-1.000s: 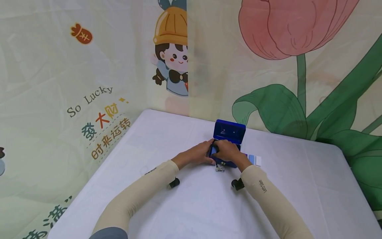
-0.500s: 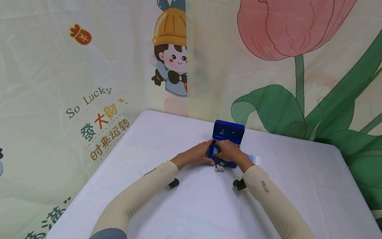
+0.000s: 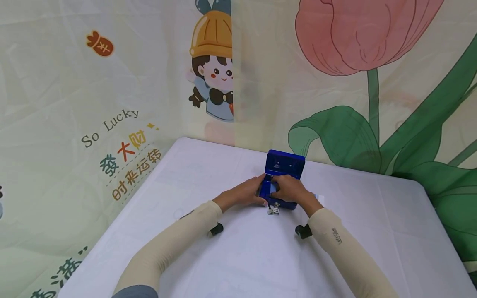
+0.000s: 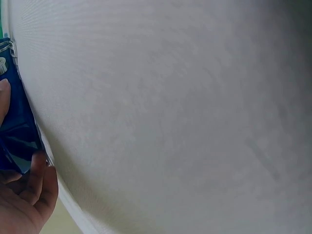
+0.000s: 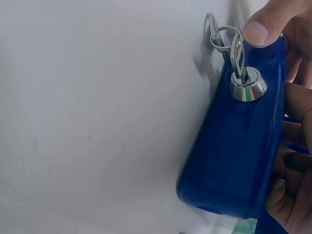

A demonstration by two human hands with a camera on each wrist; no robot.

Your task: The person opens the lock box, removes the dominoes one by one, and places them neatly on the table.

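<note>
A blue cash box (image 3: 285,205) stands with its lid (image 3: 285,162) raised toward the back of the table. My left hand (image 3: 244,191) grips the box's left side, and in the left wrist view its fingers (image 4: 44,187) bend against that end. Inside the box my right hand (image 3: 290,189) pinches a small light-blue piece (image 3: 273,187) between thumb and fingers; its kind is hidden. Keys on a ring (image 5: 226,39) hang from the silver lock (image 5: 248,87) on the box front.
Right of the box, partly behind the right wrist, lies a small light-blue and white item (image 3: 320,198). A white cloth (image 3: 253,256) covers the table. Printed fabric (image 3: 149,82) hangs behind it. A dark wrist camera sits under each forearm.
My right hand has shifted slightly right within the box, and the light-blue piece has moved with it. Its forearm now covers more of the item beside the box. The left hand keeps its grip.
</note>
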